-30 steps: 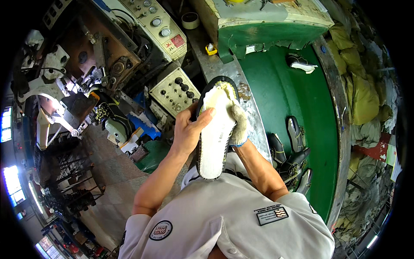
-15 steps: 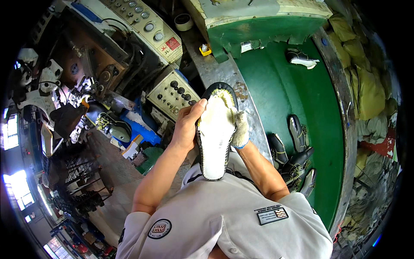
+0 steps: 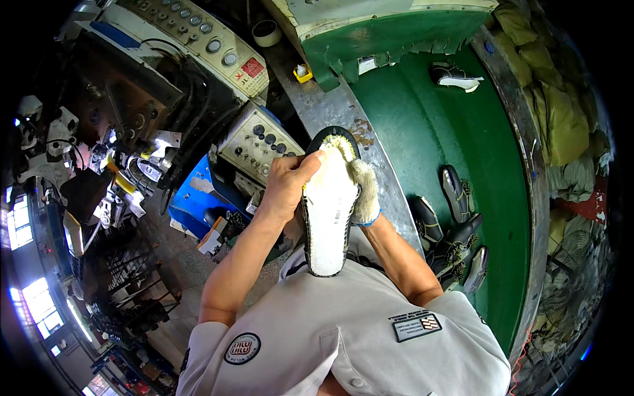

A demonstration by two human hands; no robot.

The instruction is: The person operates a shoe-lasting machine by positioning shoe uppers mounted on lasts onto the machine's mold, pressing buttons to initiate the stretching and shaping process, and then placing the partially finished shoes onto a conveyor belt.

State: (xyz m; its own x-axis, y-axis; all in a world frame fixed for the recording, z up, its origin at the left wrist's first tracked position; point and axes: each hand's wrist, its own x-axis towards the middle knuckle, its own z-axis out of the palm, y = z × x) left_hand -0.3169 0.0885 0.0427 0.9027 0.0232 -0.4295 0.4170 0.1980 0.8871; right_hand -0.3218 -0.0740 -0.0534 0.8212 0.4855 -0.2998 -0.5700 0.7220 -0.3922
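Note:
A dark shoe upper is held upright before my chest, bottom toward me, its toe end up. A white insole board covers its middle, with pale yellowish stuff and stitching round the toe edge. My bare left hand grips the left edge near the toe, thumb pressed on the white face. My right hand, in a knitted glove, clasps the opposite edge; its thumb lies over the rim near the toe. The fingers of both hands are partly hidden behind the shoe upper.
On the right, a green-lined bench with a metal rim holds several dark shoe uppers. At left stand a machine with metal clamps, a blue tray and a knobbed control box. A yellow container sits on the ledge.
My gloved hand has shifted slightly up along the shoe's edge. The shoe seen by the machine clamps at left is gone from there; a dark shoe-like shape now shows lower, by the blue tray.

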